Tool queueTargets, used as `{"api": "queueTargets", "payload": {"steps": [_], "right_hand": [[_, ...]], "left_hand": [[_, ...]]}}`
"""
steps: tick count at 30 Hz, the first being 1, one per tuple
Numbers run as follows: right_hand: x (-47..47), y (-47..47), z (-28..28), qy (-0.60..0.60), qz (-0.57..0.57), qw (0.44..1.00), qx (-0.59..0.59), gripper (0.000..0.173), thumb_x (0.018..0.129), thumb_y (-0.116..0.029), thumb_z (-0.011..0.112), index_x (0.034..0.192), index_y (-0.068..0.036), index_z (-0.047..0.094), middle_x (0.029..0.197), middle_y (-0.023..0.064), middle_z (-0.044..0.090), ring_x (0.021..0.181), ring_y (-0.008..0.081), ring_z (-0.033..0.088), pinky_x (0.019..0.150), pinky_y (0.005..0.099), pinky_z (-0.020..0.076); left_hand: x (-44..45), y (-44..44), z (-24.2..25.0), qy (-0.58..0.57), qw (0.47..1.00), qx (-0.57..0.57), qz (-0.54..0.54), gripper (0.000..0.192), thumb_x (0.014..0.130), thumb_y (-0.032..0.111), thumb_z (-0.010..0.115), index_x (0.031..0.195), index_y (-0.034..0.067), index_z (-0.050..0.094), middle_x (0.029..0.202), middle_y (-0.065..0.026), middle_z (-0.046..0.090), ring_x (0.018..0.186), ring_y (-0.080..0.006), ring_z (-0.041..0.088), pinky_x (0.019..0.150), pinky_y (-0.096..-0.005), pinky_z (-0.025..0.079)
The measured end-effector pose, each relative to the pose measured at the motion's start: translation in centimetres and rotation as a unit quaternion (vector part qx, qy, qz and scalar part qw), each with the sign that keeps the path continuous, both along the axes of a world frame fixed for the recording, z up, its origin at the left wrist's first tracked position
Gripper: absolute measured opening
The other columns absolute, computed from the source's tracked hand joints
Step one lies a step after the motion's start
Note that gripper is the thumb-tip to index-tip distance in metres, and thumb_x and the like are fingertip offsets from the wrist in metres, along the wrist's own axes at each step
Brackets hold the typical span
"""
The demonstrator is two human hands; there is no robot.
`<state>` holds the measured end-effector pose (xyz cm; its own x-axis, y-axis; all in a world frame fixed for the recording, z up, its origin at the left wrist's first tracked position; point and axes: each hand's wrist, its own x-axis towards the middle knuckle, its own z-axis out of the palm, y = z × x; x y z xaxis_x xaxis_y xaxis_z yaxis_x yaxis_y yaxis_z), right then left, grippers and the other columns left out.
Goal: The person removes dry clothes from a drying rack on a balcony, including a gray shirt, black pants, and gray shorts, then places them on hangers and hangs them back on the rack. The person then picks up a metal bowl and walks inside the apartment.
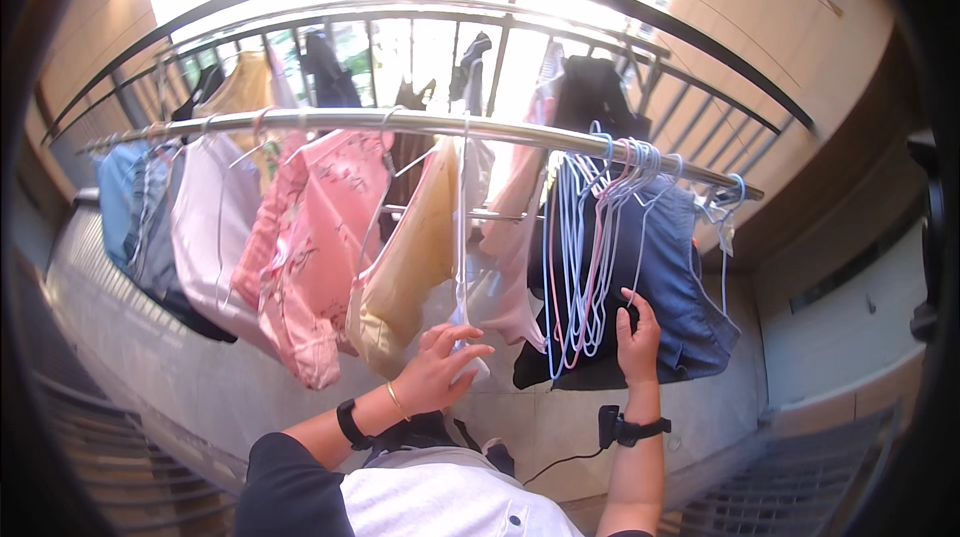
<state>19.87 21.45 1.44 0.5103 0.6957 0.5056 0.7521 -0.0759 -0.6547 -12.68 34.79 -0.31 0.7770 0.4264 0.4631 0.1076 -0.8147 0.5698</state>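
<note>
Clothes and bunched hangers hang from a metal drying rail (330, 119) before me. My left hand (448, 366), fingers spread, is beside the lower end of a white hanging strap or pole (461, 237); whether it grips it cannot be told. My right hand (639, 338) is raised at the lower part of a thin hanger (640, 259), its thumb and forefinger near the wire. Just left of it hang several blue, white and pink wire hangers (581, 267); a blue denim-like garment (675, 267) hangs behind it. Left of my left hand are a yellow garment (409, 267) and a pink floral garment (322, 237).
A second rail (495, 215) lies lower behind the first. More clothes, including a black garment (592, 94), hang near the balcony railing (679, 113). A pale lilac garment (217, 222) and blue garment (124, 192) hang at left. A dark cable (566, 460) runs from my right wrist.
</note>
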Motion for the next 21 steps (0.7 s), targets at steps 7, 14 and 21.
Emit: {"api": "queueTargets", "payload": {"steps": [7,14,21], "right_hand": [[0.1,0.0,0.7,-0.023,0.086,0.996,0.030,0.031,0.093,-0.010,0.058,0.122,0.001,0.060,0.107,0.0209,0.064,0.102,0.0383,0.062,0.091,0.0396,0.0487],[-0.6,0.0,0.7,-0.007,0.131,0.990,0.046,0.031,0.093,-0.009,0.058,0.122,0.001,0.059,0.109,0.0209,0.064,0.103,0.0387,0.061,0.092,0.0404,0.0484],[-0.5,-1.4,0.9,0.018,0.098,0.995,0.000,0.053,0.093,-0.018,0.063,0.140,0.001,0.046,0.128,0.0201,0.053,0.120,0.0352,0.050,0.104,0.0406,0.0388]], "left_hand": [[-0.4,-8.8,0.8,0.002,0.980,-0.009,0.199,0.046,0.082,0.012,0.069,0.126,0.018,0.058,0.131,-0.0106,0.047,0.126,-0.0322,0.042,0.107,-0.0439,0.030],[-2.4,-13.1,2.5,0.009,0.948,0.019,0.318,0.045,0.080,0.012,0.069,0.123,0.017,0.060,0.129,-0.0112,0.047,0.124,-0.0317,0.042,0.106,-0.0436,0.030],[-4.8,-12.3,3.2,-0.035,0.932,0.009,0.362,0.046,0.079,0.011,0.071,0.124,0.017,0.061,0.130,-0.0108,0.048,0.124,-0.0302,0.043,0.106,-0.0420,0.032]]}}
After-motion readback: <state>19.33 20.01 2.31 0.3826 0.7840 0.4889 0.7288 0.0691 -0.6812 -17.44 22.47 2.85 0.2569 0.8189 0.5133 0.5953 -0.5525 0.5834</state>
